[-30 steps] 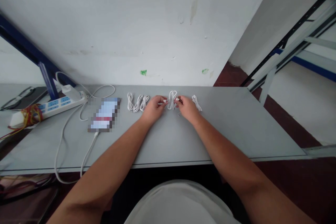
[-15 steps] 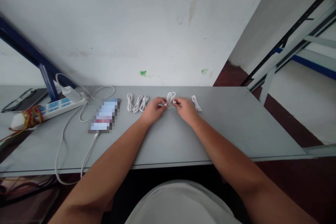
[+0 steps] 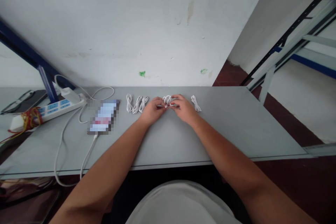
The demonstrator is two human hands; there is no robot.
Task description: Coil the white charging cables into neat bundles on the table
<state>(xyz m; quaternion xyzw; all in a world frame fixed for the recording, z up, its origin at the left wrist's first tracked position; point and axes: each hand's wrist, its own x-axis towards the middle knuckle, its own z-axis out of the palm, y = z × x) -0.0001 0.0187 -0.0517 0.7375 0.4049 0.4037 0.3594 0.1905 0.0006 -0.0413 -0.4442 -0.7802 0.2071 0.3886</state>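
Observation:
Both my hands meet at the middle of the grey table, and my left hand and my right hand pinch a small looped white cable between their fingertips. Part of that cable is hidden by my fingers. Three bundled white cables lie in a row just left of my left hand. Another bundled white cable lies just right of my right hand. Neither hand touches these bundles.
A phone with a blurred screen lies left of the cables, with a white cord running from it over the table's front edge. Further left are a white power strip, a red-and-yellow wire bundle and glasses. A wall stands behind the grey table.
My hands have come closer together. The white cable between them has gone from a tall loop to a smaller, tighter loop.

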